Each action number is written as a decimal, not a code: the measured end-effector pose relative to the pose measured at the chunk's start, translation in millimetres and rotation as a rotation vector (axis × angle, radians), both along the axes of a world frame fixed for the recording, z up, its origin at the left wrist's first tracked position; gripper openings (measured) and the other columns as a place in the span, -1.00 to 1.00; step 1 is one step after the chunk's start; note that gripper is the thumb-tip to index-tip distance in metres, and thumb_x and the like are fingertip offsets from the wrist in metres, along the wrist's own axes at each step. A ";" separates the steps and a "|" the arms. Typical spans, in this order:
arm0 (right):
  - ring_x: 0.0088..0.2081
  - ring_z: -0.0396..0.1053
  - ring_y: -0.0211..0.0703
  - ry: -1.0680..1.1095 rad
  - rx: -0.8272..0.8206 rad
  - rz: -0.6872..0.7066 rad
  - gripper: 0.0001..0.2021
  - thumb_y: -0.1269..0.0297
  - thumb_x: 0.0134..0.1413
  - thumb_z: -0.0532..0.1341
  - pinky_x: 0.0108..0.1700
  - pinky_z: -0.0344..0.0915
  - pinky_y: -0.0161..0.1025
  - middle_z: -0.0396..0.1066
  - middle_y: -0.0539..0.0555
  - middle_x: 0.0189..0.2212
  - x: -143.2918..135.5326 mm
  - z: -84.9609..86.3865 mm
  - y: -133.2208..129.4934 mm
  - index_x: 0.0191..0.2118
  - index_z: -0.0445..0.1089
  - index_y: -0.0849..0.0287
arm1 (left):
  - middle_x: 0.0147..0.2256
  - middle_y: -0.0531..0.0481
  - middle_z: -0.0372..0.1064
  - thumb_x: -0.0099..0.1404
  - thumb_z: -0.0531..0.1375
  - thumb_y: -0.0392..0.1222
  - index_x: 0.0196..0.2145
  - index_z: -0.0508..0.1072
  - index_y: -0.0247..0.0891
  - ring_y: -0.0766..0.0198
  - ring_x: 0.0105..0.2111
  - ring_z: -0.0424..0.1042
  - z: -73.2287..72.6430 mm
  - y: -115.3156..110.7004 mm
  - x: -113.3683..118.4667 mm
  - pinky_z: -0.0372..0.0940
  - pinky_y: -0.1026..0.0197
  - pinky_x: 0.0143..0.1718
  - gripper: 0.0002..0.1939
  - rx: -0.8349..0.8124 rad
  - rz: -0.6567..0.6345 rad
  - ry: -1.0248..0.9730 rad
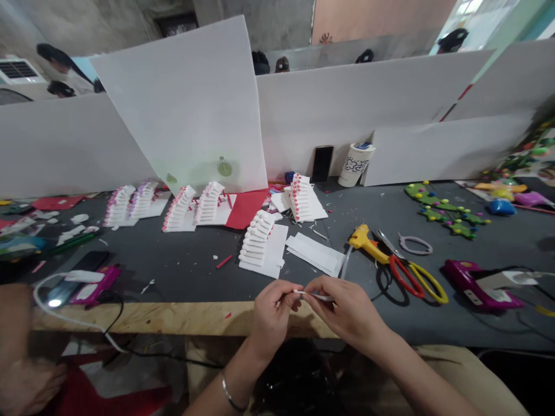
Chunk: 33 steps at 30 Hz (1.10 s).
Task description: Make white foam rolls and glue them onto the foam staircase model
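Near the front edge of the table, my left hand (272, 312) pinches one end of a thin white strip (319, 296). The fingers of my right hand (349, 312) close on the same strip from the other side; its exact kind is too small to tell. Just beyond my hands lies a white card with a fanned row of white rolled pieces (255, 245), a few red bits at its side. Flat white paper strips (316, 253) rest to its right. A yellow glue gun (368, 242) and scissors with red and yellow handles (407, 274) lie right of my hands.
Several similar red-tipped fans (180, 209) stand farther back, beside a red sheet (247, 211). White boards (186, 110) rise behind, with a phone (322, 163) and a patterned cup (356, 164). Purple power strips (481, 286) with cables sit on both sides. Another person's arm (26, 370) is at left.
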State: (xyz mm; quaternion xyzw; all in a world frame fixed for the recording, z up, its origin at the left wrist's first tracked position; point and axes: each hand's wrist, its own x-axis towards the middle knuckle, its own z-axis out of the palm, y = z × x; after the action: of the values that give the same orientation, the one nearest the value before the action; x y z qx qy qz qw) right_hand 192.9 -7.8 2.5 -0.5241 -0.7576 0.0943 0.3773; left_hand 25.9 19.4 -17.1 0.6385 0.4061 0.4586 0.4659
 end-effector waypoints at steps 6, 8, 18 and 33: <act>-0.52 0.40 -0.28 0.021 0.015 -0.011 -0.82 0.22 0.22 0.11 -0.42 0.30 -0.38 0.47 0.00 -0.53 -2.2 -3.8 0.5 -0.37 0.38 0.11 | -0.44 -0.03 0.42 0.32 0.14 -0.07 -0.23 0.58 -0.22 0.32 -0.51 0.34 -3.7 -5.8 3.1 0.27 0.29 -0.41 -0.74 0.071 0.012 0.000; -0.50 0.41 -0.27 0.045 0.018 -0.010 -0.84 0.23 0.22 0.12 -0.40 0.31 -0.38 0.49 0.01 -0.50 -2.9 -6.5 1.2 -0.35 0.40 0.11 | -0.42 -0.04 0.42 0.34 0.11 -0.07 -0.19 0.57 -0.21 0.33 -0.51 0.34 -6.6 -7.0 4.5 0.27 0.29 -0.41 -0.73 0.085 0.023 -0.003; -0.56 0.40 -0.30 0.119 0.116 -0.091 -0.79 0.24 0.22 0.11 -0.45 0.32 -0.40 0.49 -0.01 -0.56 -14.7 -5.8 8.3 -0.39 0.42 0.11 | -0.32 -0.10 0.43 0.36 0.08 -0.06 -0.03 0.52 -0.18 0.23 -0.34 0.36 -3.3 -3.1 10.0 0.29 0.22 -0.26 -0.67 0.059 0.031 -0.046; -0.58 0.35 -0.31 0.042 0.225 0.062 -0.84 0.31 0.22 0.13 -0.49 0.25 -0.39 0.44 -0.02 -0.60 -27.2 9.3 11.5 -0.35 0.43 0.12 | -0.53 0.08 0.35 -0.15 0.47 -0.14 -0.47 0.46 -0.31 0.42 -0.56 0.29 11.9 13.7 -16.6 0.22 0.35 -0.52 -0.67 -0.401 -0.103 -0.479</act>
State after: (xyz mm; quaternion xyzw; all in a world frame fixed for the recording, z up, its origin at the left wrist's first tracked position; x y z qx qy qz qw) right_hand 165.7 3.6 11.8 -0.4527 -0.7711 0.0311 0.4467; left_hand 9.3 33.2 -5.2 0.4275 0.3341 0.4827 0.6875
